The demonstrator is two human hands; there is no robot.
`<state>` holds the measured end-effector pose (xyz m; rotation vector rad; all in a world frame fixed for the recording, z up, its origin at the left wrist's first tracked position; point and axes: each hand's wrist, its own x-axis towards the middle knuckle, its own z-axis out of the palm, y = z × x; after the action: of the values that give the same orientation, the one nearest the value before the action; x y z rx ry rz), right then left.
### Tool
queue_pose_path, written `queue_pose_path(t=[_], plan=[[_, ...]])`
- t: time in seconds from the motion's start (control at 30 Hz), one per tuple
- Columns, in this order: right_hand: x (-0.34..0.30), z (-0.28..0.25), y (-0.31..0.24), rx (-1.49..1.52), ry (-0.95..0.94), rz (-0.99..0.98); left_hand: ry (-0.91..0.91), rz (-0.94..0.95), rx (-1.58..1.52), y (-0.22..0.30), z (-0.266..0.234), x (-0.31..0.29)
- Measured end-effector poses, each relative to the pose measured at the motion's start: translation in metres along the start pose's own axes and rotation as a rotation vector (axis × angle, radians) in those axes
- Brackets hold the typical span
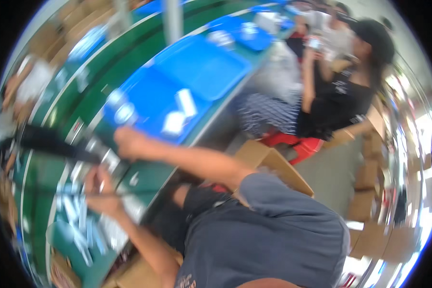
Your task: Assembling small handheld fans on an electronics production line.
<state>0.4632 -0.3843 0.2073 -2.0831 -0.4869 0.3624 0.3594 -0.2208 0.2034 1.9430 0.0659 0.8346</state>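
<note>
My left hand [103, 192] is at the front of a small bench machine with a long black part [53, 144] and a pale metal body [105, 156]. Its fingers are curled together close to the metal; whatever they hold is too blurred to name. My right hand [132, 144] is closed like a fist on the right side of the same machine, beside a blue tray [151, 103]. What is inside that fist is hidden. In the tray lie white blocky pieces [186, 103] and a clear, round-ended item [122, 113].
Another blue tray [204, 65] adjoins the first along the green conveyor [96, 57]. Pale strips [81, 225] lie by my left forearm. An open carton [278, 168] and a red stool [293, 144] stand to the right, near a seated co-worker [341, 91]. A thin dark cord [139, 192] crosses the bench.
</note>
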Motion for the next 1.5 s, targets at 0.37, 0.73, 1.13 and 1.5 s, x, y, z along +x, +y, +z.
queue_pose_path(t=[0.37, 0.73, 1.13, 1.5], plan=[[0.010, 0.011, 0.021, -0.393, 0.233, -0.146, 0.035, -0.328, -0.254, -0.017, -0.011, -0.003], [-0.059, 0.044, 0.038, -0.400, 0.359, -0.542, 0.178, -0.355, -0.430, 0.015, -0.050, -0.025], [-0.041, 0.056, 0.040, -0.211, 0.439, -0.302, -0.029, -0.082, 0.627, 0.026, -0.023, 0.100], [-0.013, 0.097, 0.061, 0.019, 0.456, -0.221, -0.068, 0.089, 0.273, -0.054, -0.038, 0.089]])
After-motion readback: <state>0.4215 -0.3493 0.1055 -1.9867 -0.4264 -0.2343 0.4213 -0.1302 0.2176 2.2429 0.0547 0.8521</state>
